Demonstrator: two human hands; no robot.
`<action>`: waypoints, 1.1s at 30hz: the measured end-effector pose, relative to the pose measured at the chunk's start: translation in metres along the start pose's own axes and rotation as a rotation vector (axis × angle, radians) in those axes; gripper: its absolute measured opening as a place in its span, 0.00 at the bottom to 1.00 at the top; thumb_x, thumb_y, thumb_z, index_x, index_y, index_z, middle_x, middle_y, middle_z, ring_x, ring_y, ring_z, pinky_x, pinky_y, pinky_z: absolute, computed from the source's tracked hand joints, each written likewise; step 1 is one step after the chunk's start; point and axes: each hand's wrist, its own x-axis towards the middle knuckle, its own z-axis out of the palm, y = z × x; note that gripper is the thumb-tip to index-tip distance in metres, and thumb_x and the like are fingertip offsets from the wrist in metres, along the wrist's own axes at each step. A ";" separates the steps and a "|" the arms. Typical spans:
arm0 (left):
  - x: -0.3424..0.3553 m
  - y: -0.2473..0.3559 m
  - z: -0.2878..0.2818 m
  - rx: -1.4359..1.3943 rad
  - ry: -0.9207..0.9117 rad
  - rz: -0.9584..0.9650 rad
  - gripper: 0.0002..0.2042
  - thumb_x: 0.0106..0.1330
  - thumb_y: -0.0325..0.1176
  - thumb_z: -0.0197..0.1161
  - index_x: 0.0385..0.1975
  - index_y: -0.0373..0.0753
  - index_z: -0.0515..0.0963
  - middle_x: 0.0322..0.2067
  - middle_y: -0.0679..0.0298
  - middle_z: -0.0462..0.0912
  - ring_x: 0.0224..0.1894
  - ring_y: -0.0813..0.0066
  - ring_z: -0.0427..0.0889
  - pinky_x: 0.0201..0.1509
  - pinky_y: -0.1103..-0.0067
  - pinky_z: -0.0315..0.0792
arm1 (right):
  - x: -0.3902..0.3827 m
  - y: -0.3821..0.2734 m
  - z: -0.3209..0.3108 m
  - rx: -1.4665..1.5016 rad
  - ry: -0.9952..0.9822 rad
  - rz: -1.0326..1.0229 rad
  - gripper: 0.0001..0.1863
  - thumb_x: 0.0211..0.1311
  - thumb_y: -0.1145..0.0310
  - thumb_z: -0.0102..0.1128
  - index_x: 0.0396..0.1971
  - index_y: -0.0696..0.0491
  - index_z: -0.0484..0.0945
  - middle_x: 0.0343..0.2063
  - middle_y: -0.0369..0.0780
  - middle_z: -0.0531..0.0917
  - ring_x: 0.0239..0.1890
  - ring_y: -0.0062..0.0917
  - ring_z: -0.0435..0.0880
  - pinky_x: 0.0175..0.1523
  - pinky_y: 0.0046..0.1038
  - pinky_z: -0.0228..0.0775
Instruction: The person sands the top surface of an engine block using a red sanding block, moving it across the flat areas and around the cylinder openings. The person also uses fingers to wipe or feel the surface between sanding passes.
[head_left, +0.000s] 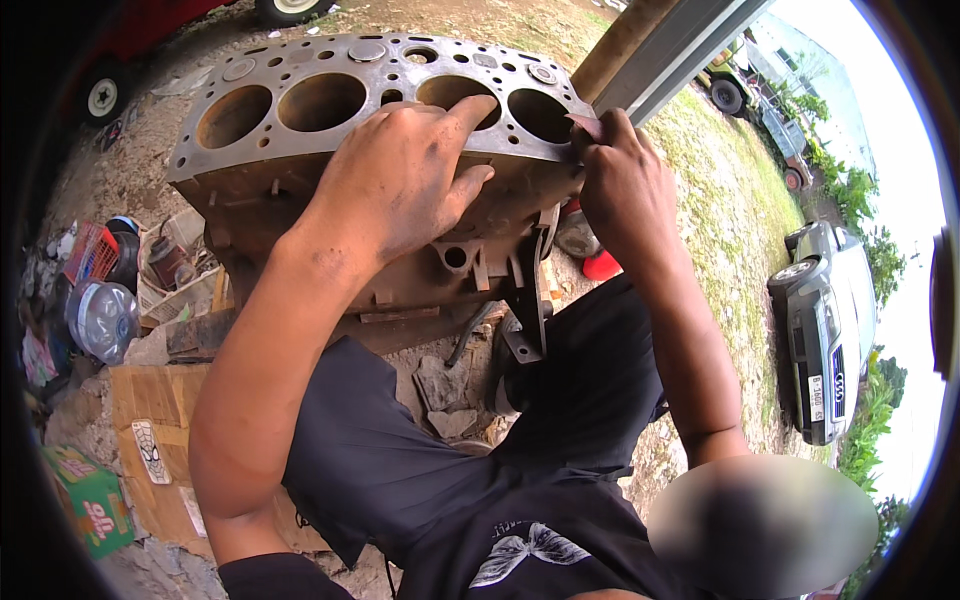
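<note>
An engine block (330, 150) with a flat grey top face and several round cylinder bores stands in front of me, its rusty brown side toward me. My left hand (400, 175) rests over the near edge of the top face. Its index finger reaches across the third bore (450, 92) and the thumb stands apart; the other fingers are hidden behind the hand. My right hand (625, 180) is at the block's right end, beside the rightmost bore (540, 115). It pinches a small reddish-brown piece of sandpaper (588, 128) between thumb and fingers.
A post (680, 60) rises just behind the block's right end. Cardboard (160, 400), a green box (88, 500) and a clear plastic bottle (105, 322) lie at the left. A red object (601, 266) sits below my right forearm. A parked car (825, 330) stands far right.
</note>
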 end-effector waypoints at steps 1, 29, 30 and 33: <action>0.000 0.000 -0.003 0.016 -0.017 -0.029 0.28 0.70 0.36 0.78 0.69 0.39 0.80 0.51 0.42 0.92 0.55 0.42 0.91 0.62 0.58 0.85 | 0.001 0.000 0.002 0.021 0.028 -0.023 0.19 0.69 0.77 0.60 0.54 0.53 0.93 0.51 0.46 0.82 0.51 0.45 0.89 0.52 0.47 0.85; -0.003 -0.003 -0.001 0.030 0.030 0.039 0.28 0.70 0.36 0.78 0.70 0.41 0.82 0.56 0.44 0.91 0.59 0.42 0.90 0.65 0.58 0.83 | -0.014 0.025 0.002 0.174 0.015 -0.083 0.17 0.71 0.75 0.60 0.52 0.49 0.95 0.49 0.43 0.82 0.54 0.42 0.88 0.57 0.46 0.85; -0.003 -0.007 -0.003 0.041 0.037 0.044 0.28 0.70 0.36 0.78 0.70 0.41 0.82 0.56 0.43 0.91 0.59 0.42 0.90 0.65 0.58 0.83 | -0.010 0.027 0.003 0.192 0.010 -0.098 0.18 0.71 0.75 0.61 0.53 0.49 0.95 0.49 0.43 0.81 0.54 0.41 0.88 0.57 0.45 0.85; -0.001 0.000 -0.001 0.027 0.031 0.014 0.28 0.70 0.36 0.79 0.70 0.42 0.82 0.55 0.44 0.92 0.59 0.44 0.90 0.64 0.59 0.84 | 0.003 0.039 0.005 0.151 -0.019 -0.178 0.21 0.68 0.77 0.62 0.54 0.46 0.95 0.49 0.42 0.81 0.56 0.39 0.88 0.56 0.43 0.86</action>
